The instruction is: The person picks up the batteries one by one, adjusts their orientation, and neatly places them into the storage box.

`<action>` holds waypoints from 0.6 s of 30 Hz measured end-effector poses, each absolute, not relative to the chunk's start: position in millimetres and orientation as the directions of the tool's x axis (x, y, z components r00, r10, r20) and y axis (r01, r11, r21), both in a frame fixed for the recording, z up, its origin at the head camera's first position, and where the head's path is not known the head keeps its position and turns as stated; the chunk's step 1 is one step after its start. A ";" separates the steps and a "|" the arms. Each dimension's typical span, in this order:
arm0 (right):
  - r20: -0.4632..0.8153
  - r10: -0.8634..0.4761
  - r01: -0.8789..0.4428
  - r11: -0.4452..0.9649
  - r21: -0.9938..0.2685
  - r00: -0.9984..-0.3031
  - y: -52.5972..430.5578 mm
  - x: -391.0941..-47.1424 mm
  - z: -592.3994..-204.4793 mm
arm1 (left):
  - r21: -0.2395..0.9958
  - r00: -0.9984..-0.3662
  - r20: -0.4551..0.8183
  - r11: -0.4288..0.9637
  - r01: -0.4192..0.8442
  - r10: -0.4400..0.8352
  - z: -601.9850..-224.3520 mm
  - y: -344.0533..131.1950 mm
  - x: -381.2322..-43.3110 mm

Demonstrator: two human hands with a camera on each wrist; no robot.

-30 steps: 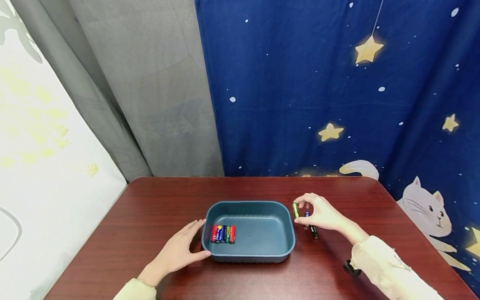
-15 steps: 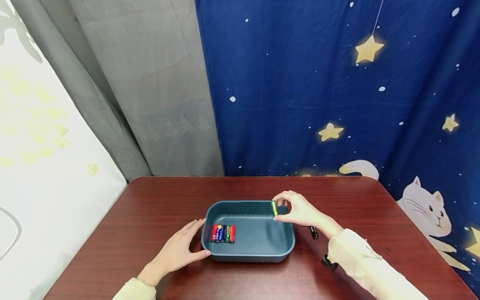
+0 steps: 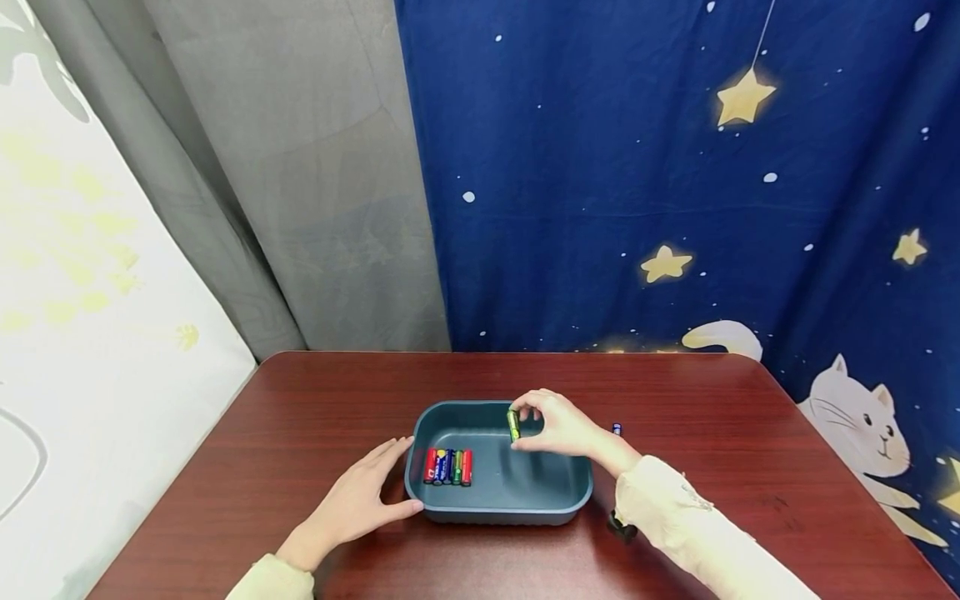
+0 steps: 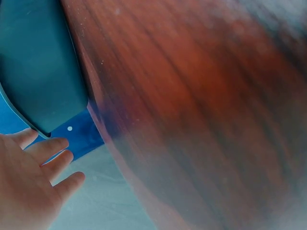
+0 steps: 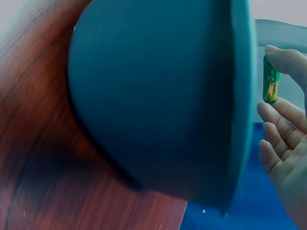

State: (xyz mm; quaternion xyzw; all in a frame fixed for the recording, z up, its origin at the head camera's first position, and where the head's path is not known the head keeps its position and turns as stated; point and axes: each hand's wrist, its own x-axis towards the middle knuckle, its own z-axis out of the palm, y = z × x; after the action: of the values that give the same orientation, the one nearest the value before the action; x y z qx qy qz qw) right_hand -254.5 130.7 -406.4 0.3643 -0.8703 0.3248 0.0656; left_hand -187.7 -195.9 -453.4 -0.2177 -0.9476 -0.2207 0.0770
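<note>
Between thumb and fingertips my right hand (image 3: pixel 558 425) pinches a green and yellow battery (image 3: pixel 513 426) by its two ends, above the blue-grey plastic bin (image 3: pixel 525 505). In the right wrist view the same green battery (image 5: pixel 271 80) shows beyond the bin's wall. Inside the bin, at its left, several batteries (image 3: pixel 448 467) in red, blue and green lie side by side in a row. My left hand (image 3: pixel 354 500) rests at the bin's left rim with fingers spread and straight; the left wrist view shows its fingertips touching the rim (image 4: pixel 36 130).
A blue battery (image 3: pixel 617 429) lies on the dark red wooden table (image 3: pixel 330 392) right of the bin, partly behind the right forearm. A grey curtain and a blue star-patterned curtain (image 3: pixel 555 208) hang behind the table's far edge.
My right hand has carried the green battery leftward from beside the bin to over its middle. The black battery on the table is now hidden by the forearm. The left hand stays put.
</note>
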 end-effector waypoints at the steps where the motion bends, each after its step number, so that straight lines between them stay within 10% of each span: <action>1: 0.346 -0.595 -0.677 0.524 -0.517 -0.725 128.4 -254.5 -407.7 | 0.384 -0.893 0.242 0.808 0.447 0.379 -453.4 -195.9 -187.7; 18: 0.250 -0.637 -0.660 0.560 -0.501 -0.729 98.9 -249.2 -427.4 | 0.391 -0.897 0.236 0.808 0.441 0.375 -452.6 -195.6 -187.0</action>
State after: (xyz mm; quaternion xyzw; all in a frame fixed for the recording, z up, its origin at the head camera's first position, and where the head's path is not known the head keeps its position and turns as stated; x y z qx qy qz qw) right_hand -249.2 98.9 -427.4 0.3673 -0.8829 0.2920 0.0203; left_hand -187.0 -195.6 -452.6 -0.2152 -0.9479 -0.2229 0.0738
